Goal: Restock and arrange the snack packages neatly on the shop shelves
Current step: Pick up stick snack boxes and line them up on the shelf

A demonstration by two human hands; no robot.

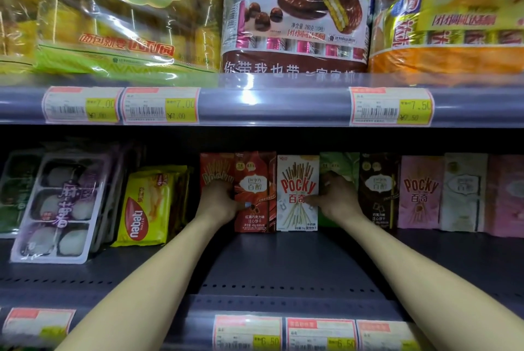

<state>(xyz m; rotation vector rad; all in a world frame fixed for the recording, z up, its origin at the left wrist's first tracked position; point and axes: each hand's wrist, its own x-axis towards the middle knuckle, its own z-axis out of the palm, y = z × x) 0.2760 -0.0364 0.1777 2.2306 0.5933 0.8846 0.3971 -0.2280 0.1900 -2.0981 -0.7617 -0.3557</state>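
Grey metal shop shelving, dimly lit below

The upper shelf (pixel 283 106) edge carries price labels (pixel 160 105) in a glossy strip; the lower shelf (pixel 283 262) is dark perforated metal, shadowed toward its back, with more labels (pixel 320 333) along its front.

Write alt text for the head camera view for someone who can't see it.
Two hands reach into a lower shop shelf: the left hand holds a red-brown Pejoy box, the right hand a white Pocky box. More snack boxes stand alongside; bagged cakes fill the shelf above.
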